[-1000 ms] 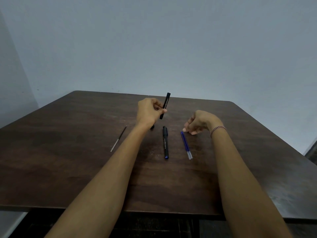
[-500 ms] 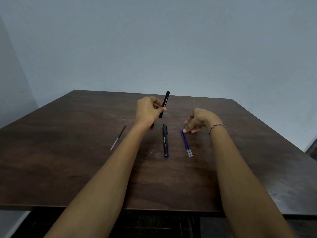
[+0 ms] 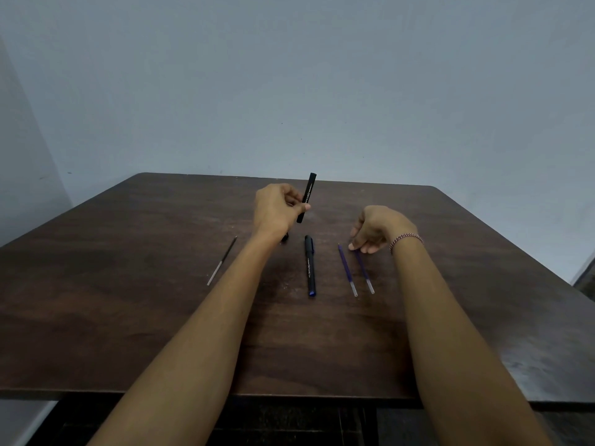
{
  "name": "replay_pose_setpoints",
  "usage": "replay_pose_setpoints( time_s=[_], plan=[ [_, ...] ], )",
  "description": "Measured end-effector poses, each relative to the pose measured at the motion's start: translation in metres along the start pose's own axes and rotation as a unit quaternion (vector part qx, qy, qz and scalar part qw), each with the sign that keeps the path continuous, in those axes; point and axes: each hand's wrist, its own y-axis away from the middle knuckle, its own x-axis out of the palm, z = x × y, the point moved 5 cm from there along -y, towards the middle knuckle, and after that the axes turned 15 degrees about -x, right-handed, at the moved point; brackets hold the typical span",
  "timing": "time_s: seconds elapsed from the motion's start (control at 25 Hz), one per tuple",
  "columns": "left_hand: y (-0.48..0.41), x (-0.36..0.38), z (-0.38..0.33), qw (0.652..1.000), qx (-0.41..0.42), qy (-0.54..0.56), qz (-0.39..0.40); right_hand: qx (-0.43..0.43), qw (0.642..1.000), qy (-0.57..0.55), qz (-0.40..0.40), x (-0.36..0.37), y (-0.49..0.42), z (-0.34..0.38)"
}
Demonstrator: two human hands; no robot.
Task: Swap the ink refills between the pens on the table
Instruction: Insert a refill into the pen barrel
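While our left hand (image 3: 277,209) pinches the empty black barrel (image 3: 306,197) upright at frame centre, two loose blue refills wait to be told apart.

From the head view, our right hand (image 3: 375,228) hovers right of centre with fingers curled narrow; its fingertips (image 3: 355,245) meet the top of the outer blue refill (image 3: 364,272), though we cannot tell whether they grip it or merely touch. Just beside lies the inner blue refill (image 3: 347,269), apart from it and parallel. A capped black pen (image 3: 309,265) lies at centre; a black refill (image 3: 222,261) rests at left on the table (image 3: 128,317). We judge the thin tube could roll from a nudge, knock its neighbour, or slip from a shallow pinch; a small dark piece (image 3: 284,237) under our left wrist could be swept away.
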Motion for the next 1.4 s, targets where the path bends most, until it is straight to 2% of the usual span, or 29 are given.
replay_pose_setpoints(
  time_s=[0.4,0.6,0.68,0.76,0.96,1.16,1.4],
  plan=[
    [0.001,0.001,0.0,1.0,0.009,-0.011,0.001,-0.039,0.998,0.034,-0.042,-0.001,-0.005,0.003],
    [0.0,0.002,0.0,1.0,0.013,-0.013,0.005,-0.08,0.981,-0.086,-0.157,-0.012,-0.01,0.002],
    [-0.001,0.003,0.0,1.0,0.011,-0.009,0.009,-0.122,0.964,-0.043,-0.233,-0.022,-0.008,0.007],
    [-0.001,0.003,0.001,1.0,0.01,-0.01,0.01,-0.173,0.933,-0.032,-0.313,-0.03,-0.002,0.016],
    [0.001,0.003,-0.001,0.999,0.023,-0.028,0.012,-0.264,0.83,-0.173,-0.46,-0.048,0.015,0.029],
    [0.002,0.005,0.0,0.998,0.031,-0.049,0.024,-0.3,0.718,-0.349,-0.523,-0.058,0.029,0.03],
    [0.002,0.005,0.001,0.996,0.037,-0.076,0.022,-0.31,0.643,-0.447,-0.539,-0.062,0.033,0.026]
  ],
)
